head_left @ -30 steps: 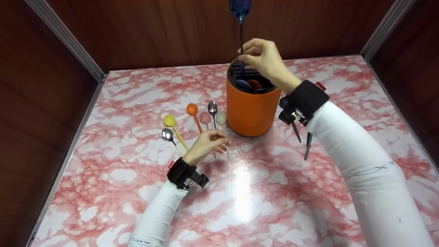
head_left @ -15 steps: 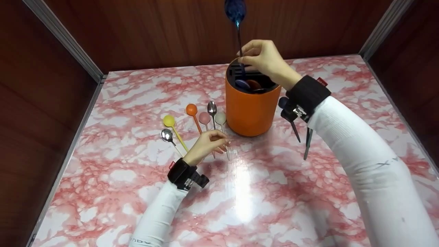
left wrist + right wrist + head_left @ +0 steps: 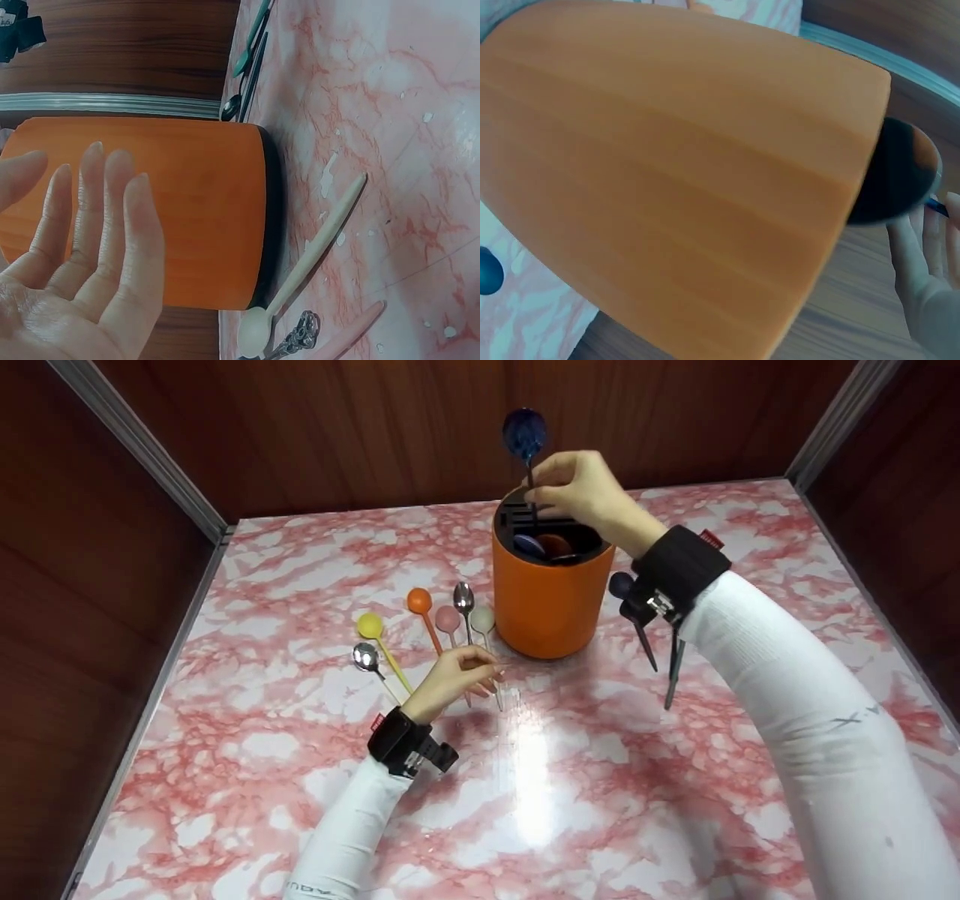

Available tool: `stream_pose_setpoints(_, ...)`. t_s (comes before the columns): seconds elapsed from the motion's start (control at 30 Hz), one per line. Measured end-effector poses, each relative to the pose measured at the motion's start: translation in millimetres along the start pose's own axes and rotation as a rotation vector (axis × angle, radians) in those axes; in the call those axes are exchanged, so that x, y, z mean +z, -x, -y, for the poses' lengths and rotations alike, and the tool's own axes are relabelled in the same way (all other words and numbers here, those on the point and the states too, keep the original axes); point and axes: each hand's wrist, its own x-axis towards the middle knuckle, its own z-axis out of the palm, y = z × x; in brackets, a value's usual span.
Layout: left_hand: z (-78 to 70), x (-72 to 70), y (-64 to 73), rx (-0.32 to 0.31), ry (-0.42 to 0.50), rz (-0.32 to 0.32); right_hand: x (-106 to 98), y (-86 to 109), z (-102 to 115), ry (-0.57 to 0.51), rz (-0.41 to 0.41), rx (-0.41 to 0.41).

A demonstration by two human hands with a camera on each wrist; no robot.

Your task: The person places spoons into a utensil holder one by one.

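Observation:
My right hand (image 3: 592, 493) pinches the thin handle of a shiny dark blue spoon (image 3: 524, 433). The spoon stands bowl up, its lower end inside the black slotted top of an orange cylindrical utensil holder (image 3: 551, 607). Inside that top, a purple-blue spoon (image 3: 529, 545) and a brown-orange one (image 3: 555, 545) show their bowls. Loosely bent and holding nothing, my left hand (image 3: 454, 679) is over the handles of several laid-out spoons; the left wrist view shows its fingers (image 3: 90, 202) extended before the holder. In the right wrist view the holder (image 3: 690, 172) hides most of the spoon.
Left of the holder lie a yellow spoon (image 3: 370, 624), an orange spoon (image 3: 420, 600), a pink spoon (image 3: 448, 619), a pale spoon (image 3: 482, 619) and two silver spoons (image 3: 464, 597). Dark utensils (image 3: 646, 649) lie at the right, partly under my arm. Wooden panels (image 3: 360, 435) enclose the marbled table.
The blue spoon has moved down into the holder, its bowl now lower and closer to my right fingers. My right hand has lowered slightly. My left hand has stayed in place.

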Motion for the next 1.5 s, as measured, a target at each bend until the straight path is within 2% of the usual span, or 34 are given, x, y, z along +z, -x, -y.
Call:
stream_pose_setpoints(0.27, 1.0, -0.7, -0.9, -0.006, -0.001, 0.008, -9, 4.4, -3, 0.036, -0.014, -0.052)
stream_pose_setpoints(0.47, 0.2, -1.1, -0.4, -0.019, -0.027, 0.001, -14, 8.1, -6, 0.001, -0.02, -0.062)
stream_pose_setpoints(0.83, 1.0, -4.7, -0.6, -0.031, -0.055, -0.006, -24, 24.6, -9, 0.002, -0.026, -0.144)
stream_pose_setpoints(1.17, 3.1, -6.9, -0.5, -0.036, -0.056, -0.017, -28, 40.7, -17, -0.047, -0.017, -0.207)
stream_pose_setpoints(1.33, 3.1, -8.4, -0.6, -0.058, -0.064, -0.023, -27, 51.7, -22, -0.013, -0.018, -0.237)
stream_pose_setpoints(1.5, 3.9, -10.1, -0.5, -0.051, -0.064, -0.014, -25, 60.9, -30, 0.046, -0.024, -0.28)
